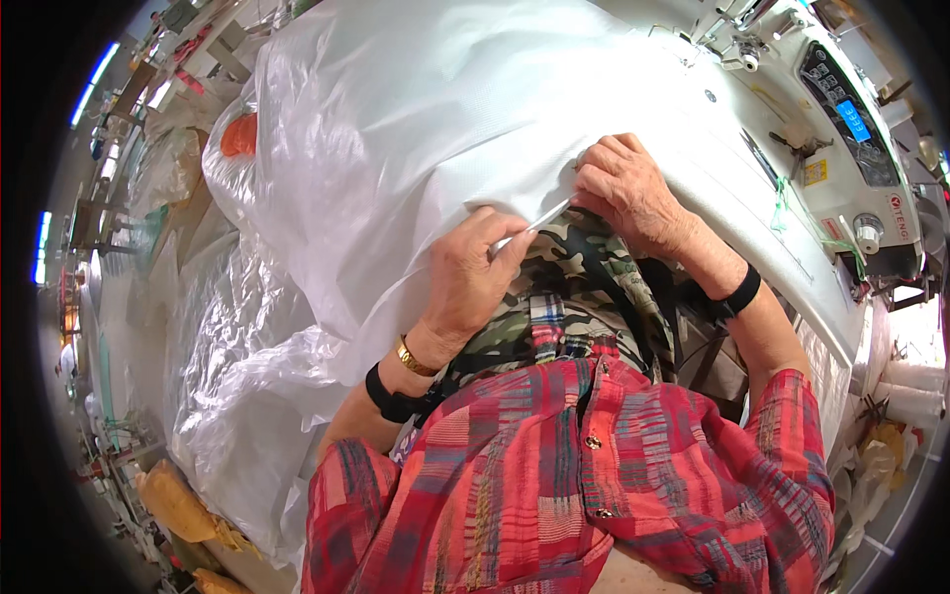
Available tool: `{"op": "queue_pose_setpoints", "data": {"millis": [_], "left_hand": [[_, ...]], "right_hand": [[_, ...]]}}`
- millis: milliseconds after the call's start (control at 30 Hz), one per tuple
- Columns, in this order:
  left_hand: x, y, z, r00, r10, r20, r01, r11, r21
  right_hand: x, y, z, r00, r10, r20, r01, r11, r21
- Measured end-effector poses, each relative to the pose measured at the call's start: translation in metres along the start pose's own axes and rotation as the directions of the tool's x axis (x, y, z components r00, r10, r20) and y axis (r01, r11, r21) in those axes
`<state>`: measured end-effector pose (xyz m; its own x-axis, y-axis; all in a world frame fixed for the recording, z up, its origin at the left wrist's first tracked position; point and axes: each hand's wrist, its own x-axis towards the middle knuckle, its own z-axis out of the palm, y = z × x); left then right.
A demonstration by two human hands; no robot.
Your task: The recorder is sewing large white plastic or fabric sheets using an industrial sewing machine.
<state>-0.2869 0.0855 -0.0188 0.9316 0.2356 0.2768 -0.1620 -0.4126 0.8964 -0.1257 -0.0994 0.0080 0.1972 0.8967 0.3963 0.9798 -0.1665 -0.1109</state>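
A large sheet of thin white fabric (426, 119) spreads over the work surface and hangs down toward my lap. Its near edge is folded into a narrow roll between my two hands. My left hand (467, 265) pinches this edge between thumb and fingers. To the right and slightly farther away, my right hand (623, 193) grips the same edge with curled fingers. A short taut stretch of the rolled edge shows between them, above camouflage cloth on my lap (594, 267).
A white sewing machine (792, 129) with a control panel (851, 114) stands at the right, its needle area at the top. Crumpled clear plastic (237, 337) lies at the left, near an orange item (238, 136). A yellow-brown bundle (176, 500) sits at the lower left.
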Motion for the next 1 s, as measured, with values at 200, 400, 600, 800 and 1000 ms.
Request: {"op": "queue_pose_setpoints", "data": {"millis": [200, 400, 600, 800, 1000], "left_hand": [[0.013, 0.013, -0.009, 0.988, 0.158, -0.001, -0.155, 0.973, 0.169], [0.011, 0.005, -0.015, 0.992, 0.128, -0.019, -0.123, 0.981, 0.151], [0.015, 0.003, -0.019, 0.978, 0.209, 0.004, -0.208, 0.969, 0.133], [0.015, 0.000, -0.027, 0.970, 0.150, 0.190, -0.177, 0.975, 0.134], [0.019, 0.002, -0.016, 0.911, 0.150, 0.384, -0.207, 0.972, 0.110]], "right_hand": [[-0.003, 0.030, -0.012, 0.998, 0.065, 0.021, -0.065, 0.998, -0.017], [-0.003, 0.059, -0.018, 0.995, 0.104, -0.015, -0.104, 0.994, -0.032], [-0.010, 0.094, -0.026, 0.994, 0.107, -0.020, -0.109, 0.989, -0.100], [-0.017, 0.116, -0.034, 0.993, 0.116, -0.008, -0.116, 0.984, -0.138], [-0.027, 0.139, -0.035, 0.974, 0.224, -0.017, -0.224, 0.958, -0.182]]}}
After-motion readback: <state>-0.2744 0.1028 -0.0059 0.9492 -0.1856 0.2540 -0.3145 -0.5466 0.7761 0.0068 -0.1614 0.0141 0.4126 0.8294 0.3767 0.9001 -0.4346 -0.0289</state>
